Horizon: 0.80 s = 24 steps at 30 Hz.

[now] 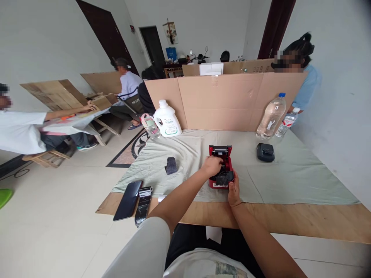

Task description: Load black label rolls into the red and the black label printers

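grey cloth [290, 173], red printer [220, 170] between both hands' fingers [220, 161]

Under my left hand [213, 165] and right hand [233, 190] sits a small red glossy plastic device [222, 170] with a black shiny insert. It rests on a pale grey-green matt cloth [290, 173], creased and soft-looking, spread over a light wooden tabletop [304, 220] with a smooth, dull grain. Behind stands a brown matt cardboard screen [226, 102]. The white plastic jug [166, 119] looks smooth and semi-gloss; the clear plastic bottle [271, 116] is glossy. The black rounded plastic box [265, 152] appears matt; the black flat phone [128, 200] has a glassy sheen.
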Available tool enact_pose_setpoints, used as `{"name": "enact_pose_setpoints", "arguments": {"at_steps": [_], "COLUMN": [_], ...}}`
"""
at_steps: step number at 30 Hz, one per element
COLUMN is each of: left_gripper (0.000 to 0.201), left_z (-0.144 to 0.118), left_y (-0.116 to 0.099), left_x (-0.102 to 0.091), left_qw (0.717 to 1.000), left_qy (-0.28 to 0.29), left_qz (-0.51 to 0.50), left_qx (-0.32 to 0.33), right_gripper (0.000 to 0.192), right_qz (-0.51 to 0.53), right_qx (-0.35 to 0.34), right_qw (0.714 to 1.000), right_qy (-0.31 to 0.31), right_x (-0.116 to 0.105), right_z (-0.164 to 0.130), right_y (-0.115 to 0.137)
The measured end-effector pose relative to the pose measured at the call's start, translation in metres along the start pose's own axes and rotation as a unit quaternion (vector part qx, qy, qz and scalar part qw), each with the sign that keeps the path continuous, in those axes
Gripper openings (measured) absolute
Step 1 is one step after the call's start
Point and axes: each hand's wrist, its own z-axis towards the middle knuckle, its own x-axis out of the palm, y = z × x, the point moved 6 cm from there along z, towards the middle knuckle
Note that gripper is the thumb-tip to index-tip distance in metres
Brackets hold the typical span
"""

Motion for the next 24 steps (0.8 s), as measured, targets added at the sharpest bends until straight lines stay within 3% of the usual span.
{"name": "enact_pose_setpoints", "arguments": {"at_steps": [3,5,11,14,17,20,22,24], "left_gripper": [0.021,0.020,0.029,0.035,0.037,0.041,0.047,0.048], "left_z": [0.017,0.026,0.035,0.024,0.003,-0.028,-0.048,-0.068], "left_y": [-0.012,-0.014,-0.015,-0.006,0.011,0.042,0.071,0.102], "left_x": [0.015,0.023,0.023,0.009,-0.012,-0.029,-0.037,-0.038], "left_qw": [0.986,0.976,0.977,0.989,0.972,0.900,0.872,0.870], "left_qy": [0.137,0.183,0.176,0.136,0.112,0.202,0.252,0.284], "left_qz": [0.098,0.115,0.100,0.014,-0.203,-0.385,-0.417,-0.395], "left_qx": [-0.008,-0.037,-0.060,-0.059,-0.025,-0.014,-0.046,-0.082], "right_gripper": [0.070,0.069,0.068,0.068,0.067,0.069,0.069,0.067], "right_qz": [-0.002,-0.005,-0.024,-0.026,-0.018,-0.010,-0.014,-0.019], "right_qx": [-0.006,-0.011,-0.009,-0.005,0.003,0.010,0.015,0.018], "right_qw": [1.000,1.000,1.000,1.000,1.000,1.000,1.000,1.000], "right_qy": [0.000,0.000,0.000,0.002,0.004,-0.003,-0.010,-0.013], "right_x": [-0.001,-0.001,-0.001,-0.001,0.000,0.000,-0.001,-0.002], "right_z": [0.001,0.002,0.002,0.002,0.002,0.001,0.002,0.002], "right_y": [0.000,-0.001,-0.003,-0.004,-0.005,-0.005,-0.005,-0.004]}}
